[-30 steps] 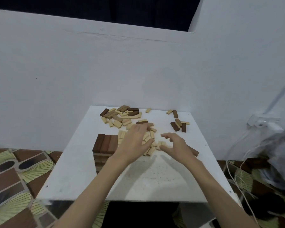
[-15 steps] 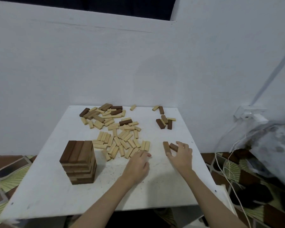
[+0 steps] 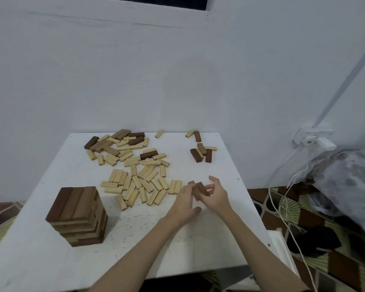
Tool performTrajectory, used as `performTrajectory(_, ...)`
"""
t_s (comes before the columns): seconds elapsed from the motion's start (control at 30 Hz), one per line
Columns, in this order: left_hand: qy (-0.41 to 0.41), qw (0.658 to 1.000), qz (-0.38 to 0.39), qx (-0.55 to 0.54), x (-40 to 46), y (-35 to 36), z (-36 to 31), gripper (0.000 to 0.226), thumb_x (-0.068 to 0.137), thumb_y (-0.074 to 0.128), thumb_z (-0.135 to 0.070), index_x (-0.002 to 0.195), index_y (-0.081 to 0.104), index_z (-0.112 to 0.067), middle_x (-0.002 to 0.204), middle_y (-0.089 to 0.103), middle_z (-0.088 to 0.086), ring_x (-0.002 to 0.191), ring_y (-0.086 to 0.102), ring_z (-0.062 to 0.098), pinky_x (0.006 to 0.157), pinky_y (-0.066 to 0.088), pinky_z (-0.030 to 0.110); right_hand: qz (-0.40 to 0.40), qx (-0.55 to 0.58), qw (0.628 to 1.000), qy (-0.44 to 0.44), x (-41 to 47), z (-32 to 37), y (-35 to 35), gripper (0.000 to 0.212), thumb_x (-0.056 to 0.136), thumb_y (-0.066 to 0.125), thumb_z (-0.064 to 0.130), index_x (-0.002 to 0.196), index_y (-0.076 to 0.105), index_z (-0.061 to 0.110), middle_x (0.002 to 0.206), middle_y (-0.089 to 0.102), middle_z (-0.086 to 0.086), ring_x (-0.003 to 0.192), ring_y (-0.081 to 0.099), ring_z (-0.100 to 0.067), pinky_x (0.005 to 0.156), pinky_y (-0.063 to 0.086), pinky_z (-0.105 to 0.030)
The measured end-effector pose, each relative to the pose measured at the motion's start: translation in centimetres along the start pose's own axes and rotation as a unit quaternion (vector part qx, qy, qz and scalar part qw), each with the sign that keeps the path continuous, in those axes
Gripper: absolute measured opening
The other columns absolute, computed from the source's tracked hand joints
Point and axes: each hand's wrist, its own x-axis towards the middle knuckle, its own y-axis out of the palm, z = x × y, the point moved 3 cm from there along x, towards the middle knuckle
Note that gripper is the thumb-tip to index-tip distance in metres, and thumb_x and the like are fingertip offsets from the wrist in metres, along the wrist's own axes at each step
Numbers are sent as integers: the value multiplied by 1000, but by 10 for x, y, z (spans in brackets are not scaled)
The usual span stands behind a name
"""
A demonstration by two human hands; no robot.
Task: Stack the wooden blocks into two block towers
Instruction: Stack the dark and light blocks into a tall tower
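A tower of brown wooden blocks stands several layers high on the white table at the front left. Loose light blocks lie scattered across the middle, mixed light and dark ones at the back left, and a few dark ones at the back right. My right hand holds a dark brown block at the table's right side. My left hand meets it from the left, fingers against a second brown block that is mostly hidden.
A white wall rises right behind the table. A wall socket with white cables sits to the right, above a grey patterned bundle. Patterned floor shows on both sides. A white edge piece juts out at the table's right front.
My hands left the pile of light blocks and moved right; my right hand took up a dark block, and my left hand came over to join it. The camera view shifted right.
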Motion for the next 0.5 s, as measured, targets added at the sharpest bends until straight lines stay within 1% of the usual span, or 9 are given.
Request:
performTrajectory(0.07, -16, 1000, 11, 5, 4, 1, 5, 92, 70, 80, -27, 143, 26, -14, 145, 31, 5, 135, 28, 25, 110, 29, 35, 6, 42, 999, 10, 1, -3, 3, 59, 86, 65, 11, 137, 38, 7, 99, 61, -4, 79, 59, -10, 69, 47, -12)
performTrajectory(0.13, -36, 998, 9, 53, 6, -1, 9, 109, 67, 82, -37, 149, 14, -17, 156, 12, 2, 141, 14, 25, 114, 16, 38, 20, 69, 997, 12, 2, -7, 5, 56, 85, 56, -2, 137, 38, 7, 98, 65, -7, 78, 63, -14, 69, 50, -15)
performTrajectory(0.2, -22, 994, 7, 108, 8, -8, 16, 108, 69, 79, -42, 150, 11, -24, 158, 5, -2, 143, 11, 23, 114, 10, 36, 48, 103, 993, 32, 6, -8, 5, 52, 85, 48, -9, 134, 39, 7, 94, 67, -9, 76, 65, -19, 70, 52, -27)
performTrajectory(0.23, -10, 992, 7, 129, 9, -10, 19, 104, 71, 77, -43, 150, 11, -28, 158, 6, -4, 142, 13, 24, 114, 12, 36, 63, 114, 991, 42, 9, -6, 5, 50, 85, 44, -10, 132, 41, 7, 91, 68, -9, 73, 65, -19, 67, 52, -29)
performTrajectory(0.3, 3, 986, 20, 168, 9, -16, 21, 97, 75, 73, -46, 149, 12, -32, 158, 8, -6, 138, 19, 25, 112, 20, 39, 71, 95, 992, 51, 20, -1, 3, 40, 88, 41, -8, 126, 47, 6, 87, 68, -8, 68, 62, -18, 61, 51, -27)
performTrajectory(0.33, 3, 982, 30, 185, 10, -17, 22, 95, 76, 71, -48, 149, 12, -34, 158, 8, -8, 136, 20, 25, 112, 23, 40, 59, 67, 995, 46, 27, 3, 2, 36, 90, 42, -5, 124, 51, 5, 88, 66, -9, 70, 60, -18, 61, 50, -27)
performTrajectory(0.37, 2, 980, 40, 196, 12, -18, 22, 94, 76, 71, -49, 149, 12, -35, 158, 8, -9, 134, 21, 26, 110, 24, 42, 38, 27, 998, 33, 35, 7, 0, 35, 91, 44, -2, 124, 53, 4, 94, 65, -10, 76, 60, -20, 64, 49, -26)
performTrajectory(0.43, 0, 977, 50, 208, 14, -17, 19, 93, 75, 71, -49, 148, 15, -35, 157, 12, -9, 129, 24, 26, 107, 28, 43, 9, -56, 998, -17, 51, 17, -2, 39, 90, 47, 0, 128, 53, 6, 111, 60, -12, 99, 58, -23, 81, 43, -23)
performTrajectory(0.5, -1, 975, 46, 219, 18, -18, 18, 90, 76, 72, -47, 147, 19, -33, 155, 19, -7, 124, 28, 25, 103, 31, 40, 10, -111, 992, -67, 67, 26, 1, 46, 89, 47, -1, 134, 48, 8, 130, 54, -12, 120, 49, -26, 97, 37, -26)
